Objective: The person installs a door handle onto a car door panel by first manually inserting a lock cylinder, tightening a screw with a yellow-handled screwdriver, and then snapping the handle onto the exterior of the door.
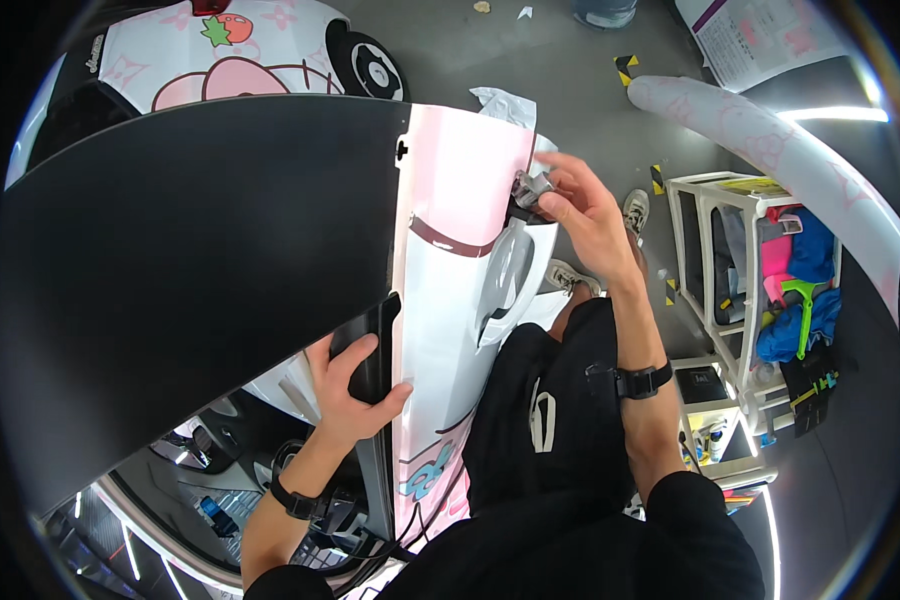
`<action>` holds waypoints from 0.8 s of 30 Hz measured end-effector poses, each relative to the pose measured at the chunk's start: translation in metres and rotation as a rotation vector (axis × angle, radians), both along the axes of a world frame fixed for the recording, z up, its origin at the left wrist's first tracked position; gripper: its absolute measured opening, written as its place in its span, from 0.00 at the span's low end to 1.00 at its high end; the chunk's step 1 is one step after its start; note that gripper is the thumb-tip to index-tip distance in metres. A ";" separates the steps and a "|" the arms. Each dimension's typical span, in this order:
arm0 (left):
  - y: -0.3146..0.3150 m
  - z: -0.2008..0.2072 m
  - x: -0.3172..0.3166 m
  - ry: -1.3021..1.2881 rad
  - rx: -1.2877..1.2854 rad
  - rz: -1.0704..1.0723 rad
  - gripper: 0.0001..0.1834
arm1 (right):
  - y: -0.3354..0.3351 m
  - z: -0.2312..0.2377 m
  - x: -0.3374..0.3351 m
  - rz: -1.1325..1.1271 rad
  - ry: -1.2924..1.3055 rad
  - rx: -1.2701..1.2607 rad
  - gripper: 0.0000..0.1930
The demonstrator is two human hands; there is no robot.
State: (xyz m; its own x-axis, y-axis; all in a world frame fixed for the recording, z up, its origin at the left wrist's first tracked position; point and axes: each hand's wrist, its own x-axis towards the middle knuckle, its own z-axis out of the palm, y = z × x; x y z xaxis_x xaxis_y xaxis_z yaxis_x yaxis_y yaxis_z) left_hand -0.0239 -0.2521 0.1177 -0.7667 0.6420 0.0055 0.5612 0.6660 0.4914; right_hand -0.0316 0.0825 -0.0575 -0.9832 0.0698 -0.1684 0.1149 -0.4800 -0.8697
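A car door (440,300) wrapped in white and pink film stands in front of me, with its black window glass (220,230) toward the left. My left hand (355,400) grips the door at its black trim (373,350), fingers curled over one side and thumb toward the white panel. At the door's far end, my right hand (590,215) pinches a small silver-grey metal part (530,188), which looks like a lock cylinder piece. It is just beyond the white door handle (510,285), by a dark gap there. Whether the part touches the door cannot be made out.
A white rack (725,195) with coloured cloths and a green scraper (802,310) stands at the right. Behind it curves a film-wrapped panel (760,140). Another wrapped car (230,60) is at the back left. A crumpled white sheet (505,105) hangs beyond the door.
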 end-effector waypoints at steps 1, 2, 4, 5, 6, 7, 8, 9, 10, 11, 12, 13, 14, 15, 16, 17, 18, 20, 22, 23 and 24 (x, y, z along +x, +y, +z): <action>0.000 0.001 0.001 0.004 -0.017 -0.001 0.38 | -0.002 -0.003 0.001 -0.029 -0.013 -0.015 0.23; 0.000 0.002 0.000 0.008 -0.034 -0.001 0.38 | -0.004 -0.007 -0.001 -0.058 -0.027 -0.030 0.25; 0.003 0.003 0.000 0.015 -0.030 -0.009 0.38 | -0.014 -0.010 -0.001 -0.113 -0.054 -0.085 0.28; 0.003 0.003 -0.001 0.007 -0.019 -0.006 0.38 | -0.021 -0.001 0.003 -0.150 -0.122 0.006 0.25; 0.002 0.002 -0.001 0.000 -0.008 -0.002 0.38 | -0.029 -0.002 0.004 -0.201 -0.193 0.015 0.22; 0.001 0.003 0.000 -0.012 0.002 0.002 0.37 | -0.039 -0.001 0.008 -0.253 -0.270 0.024 0.20; 0.002 0.003 -0.001 0.003 -0.010 -0.008 0.37 | -0.048 0.014 0.005 -0.292 -0.360 -0.051 0.19; 0.003 0.004 -0.002 0.018 -0.023 -0.017 0.37 | -0.057 0.029 0.003 -0.331 -0.449 -0.126 0.21; 0.003 0.005 -0.001 0.031 -0.037 -0.025 0.37 | -0.068 0.034 0.005 -0.379 -0.490 -0.169 0.26; 0.004 0.005 -0.001 0.037 -0.039 -0.020 0.37 | -0.080 0.022 0.000 -0.561 -0.408 -0.010 0.29; 0.005 0.005 0.000 0.042 -0.042 -0.015 0.36 | -0.086 0.012 0.003 -0.608 -0.378 0.026 0.30; 0.005 0.005 0.001 0.048 -0.044 -0.008 0.36 | -0.088 0.011 0.002 -0.652 -0.347 0.063 0.31; 0.005 0.004 0.001 0.046 -0.045 -0.005 0.36 | -0.089 0.011 0.001 -0.634 -0.368 0.038 0.31; 0.006 0.004 0.000 0.044 -0.047 -0.004 0.36 | -0.090 0.010 0.000 -0.616 -0.389 0.013 0.31; 0.006 0.003 -0.001 0.044 -0.046 -0.005 0.35 | -0.089 0.009 -0.002 -0.605 -0.387 0.010 0.30; 0.006 0.003 -0.001 0.041 -0.029 -0.005 0.35 | -0.089 0.008 -0.001 -0.592 -0.394 0.007 0.30; 0.006 0.001 0.000 0.038 -0.012 -0.006 0.35 | -0.089 0.003 0.000 -0.583 -0.379 0.023 0.30; 0.006 0.001 0.000 0.044 -0.007 -0.008 0.35 | -0.092 -0.007 0.002 -0.591 -0.344 0.040 0.27; 0.009 0.003 0.001 0.062 -0.032 -0.008 0.36 | -0.090 -0.003 0.001 -0.604 -0.271 0.084 0.25; 0.011 0.005 0.001 0.071 -0.044 -0.002 0.36 | -0.089 0.001 0.001 -0.597 -0.240 0.086 0.24; 0.013 0.007 0.000 0.079 -0.056 0.004 0.36 | -0.087 0.005 -0.001 -0.592 -0.206 0.088 0.24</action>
